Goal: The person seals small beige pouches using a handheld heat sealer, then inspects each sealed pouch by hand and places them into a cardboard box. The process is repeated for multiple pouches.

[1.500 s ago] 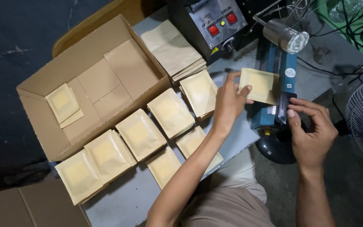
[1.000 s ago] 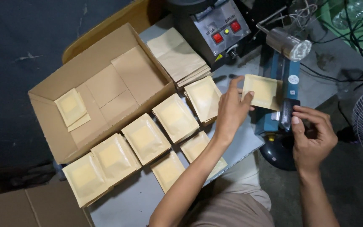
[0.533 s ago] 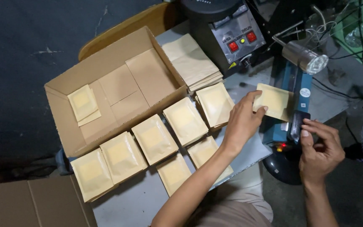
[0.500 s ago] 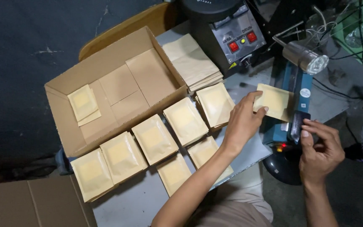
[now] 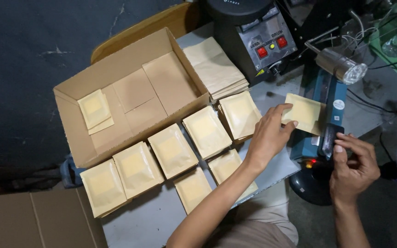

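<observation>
Left hand (image 5: 267, 135) fingers gripping paper pouch (image 5: 304, 112) on blue sealer (image 5: 325, 108); right hand (image 5: 352, 165) fingers closed on sealer handle (image 5: 329, 140).

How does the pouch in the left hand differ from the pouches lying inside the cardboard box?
The held pouch is pinched by the left hand with one edge laid in the blue sealer; the box pouches lie loose on the floor of the cardboard box, untouched. The held pouch is single; the box pouches are stacked, slightly offset. Both are flat, squarish and pale yellow-tan.
</observation>
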